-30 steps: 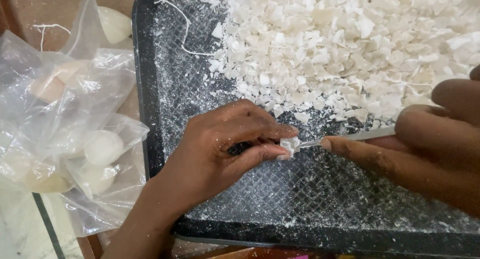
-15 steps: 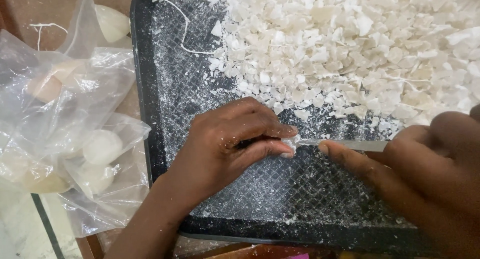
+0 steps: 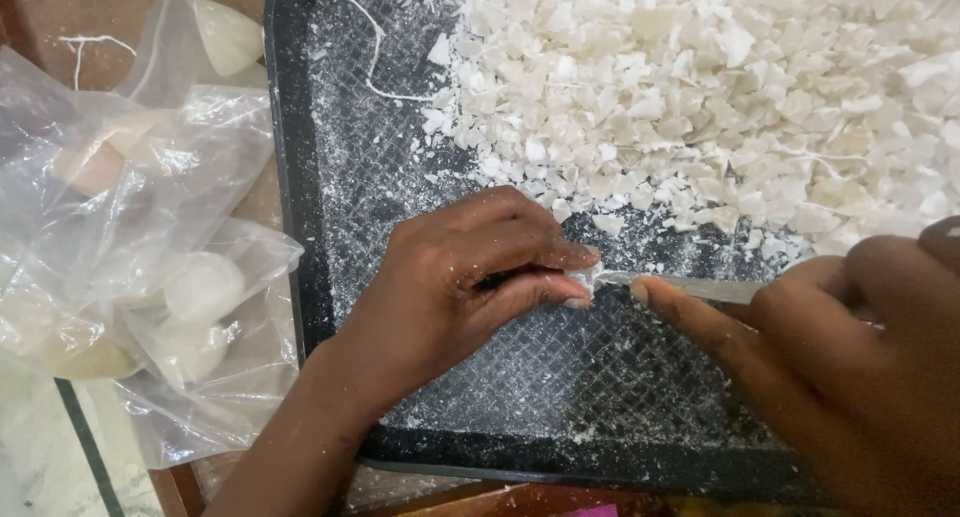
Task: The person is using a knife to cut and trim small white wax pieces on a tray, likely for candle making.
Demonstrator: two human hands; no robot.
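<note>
A black tray [image 3: 300, 227] with a criss-cross textured floor takes up most of the view, dusted all over with white powder. The person's left hand [image 3: 450, 287] lies low over the middle of the tray, its fingers curled in, with the thumb and forefinger closed tight on a small white piece [image 3: 590, 279]. That piece sits just above the tray floor, near its centre and short of the heap behind it. The right hand [image 3: 840, 367] comes in over the tray's right side, wrapped around a thin knife [image 3: 690, 289] whose pale blade runs leftward; the blade's tip meets the pinched piece, and the forefinger lies stretched along the blade almost to that point.

Across the far half of the tray spreads a thick pile of white chips [image 3: 720, 97], flaky and irregular, with stray bits scattered down toward the hands. A thin white string [image 3: 375, 47] curls over the tray's far left corner. Just beyond the tray's left edge lies a crumpled clear plastic bag [image 3: 140, 257] holding several round whitish lumps [image 3: 203, 287], one or two tinged pale orange.
</note>
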